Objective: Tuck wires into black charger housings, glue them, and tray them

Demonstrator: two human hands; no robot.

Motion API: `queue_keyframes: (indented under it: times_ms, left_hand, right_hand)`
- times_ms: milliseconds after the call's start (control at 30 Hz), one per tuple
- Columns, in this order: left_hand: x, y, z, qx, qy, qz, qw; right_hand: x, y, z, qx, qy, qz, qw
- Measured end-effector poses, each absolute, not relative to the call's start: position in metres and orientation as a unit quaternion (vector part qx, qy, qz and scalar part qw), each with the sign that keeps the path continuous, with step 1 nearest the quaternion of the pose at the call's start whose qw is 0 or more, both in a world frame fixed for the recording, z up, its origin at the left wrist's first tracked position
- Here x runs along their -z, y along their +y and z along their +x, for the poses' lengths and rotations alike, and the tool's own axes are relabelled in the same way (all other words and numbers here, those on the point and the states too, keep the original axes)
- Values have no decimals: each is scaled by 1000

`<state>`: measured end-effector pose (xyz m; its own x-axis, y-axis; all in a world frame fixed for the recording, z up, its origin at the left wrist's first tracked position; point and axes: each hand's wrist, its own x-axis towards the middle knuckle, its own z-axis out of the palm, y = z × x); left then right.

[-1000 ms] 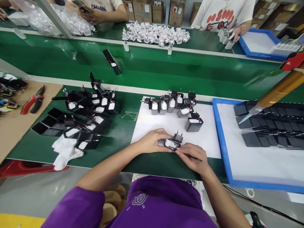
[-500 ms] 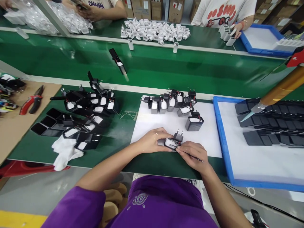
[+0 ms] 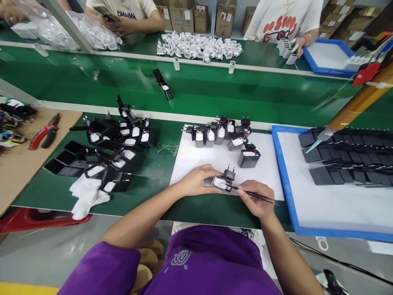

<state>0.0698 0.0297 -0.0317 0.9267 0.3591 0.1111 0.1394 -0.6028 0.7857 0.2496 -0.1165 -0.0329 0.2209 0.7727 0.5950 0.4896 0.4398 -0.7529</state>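
Observation:
My left hand [image 3: 199,181] grips a black power adapter case [image 3: 221,183] from its left side, thumb and fingers around it, near the front of a white sheet [image 3: 196,159]. The case's top is open, showing white material inside. A two-pin plug part [image 3: 229,173] stands at its back edge, with wires close by. In my right hand [image 3: 257,198] is a pair of dark tweezers [image 3: 256,195], fingers closed around them, the tips at the right end of the opening. Just behind stands another open black case [image 3: 249,157]; several more [image 3: 210,137] line the back of the sheet.
To the right lies a blue-rimmed tray [image 3: 285,180] with rows of black adapters, a glue gun-like nozzle [image 3: 321,141] hanging above. Black cases [image 3: 66,157], a white glove [image 3: 87,192] and red-handled pliers [image 3: 46,133] are at left. Across the green partition [image 3: 123,82], people handle white plugs.
My right hand has moved slightly right and back from the case, and the tweezers now show reaching into its top. My left hand still holds the case. The view has shifted slightly.

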Motion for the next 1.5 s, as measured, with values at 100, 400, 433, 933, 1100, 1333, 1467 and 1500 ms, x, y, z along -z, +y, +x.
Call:
queue_keyframes:
  times_ms: [100,400,433,933,1100,1333,1467,1500]
  left_hand:
    - [27,30,69,-119,148,884,427]
    - [15,33,80,-59,153,774,612]
    - [15,34,83,-52,154,765,623]
    - [21,18,100,-188,112,920,326]
    - [4,18,93,-122,59,969,205]
    - [-15,12,82,-74,89,974,192]
    - [-8,13,82,-85,69,973,203]
    - [-6,14,83,-88,66,972,207]
  right_hand:
    - [36,-120,253,-130,-553,-529,631]
    - [43,-117,253,-111,-476,-535,689]
    - [44,-117,253,-110,-472,-537,690]
    - [45,-116,253,-95,-466,-574,667]
    - [44,-116,253,-90,-465,-587,657]
    - [42,-116,252,-84,-457,-597,654]
    - [43,-116,252,-80,-452,-600,655]
    - [43,-116,252,-81,-455,-598,655]
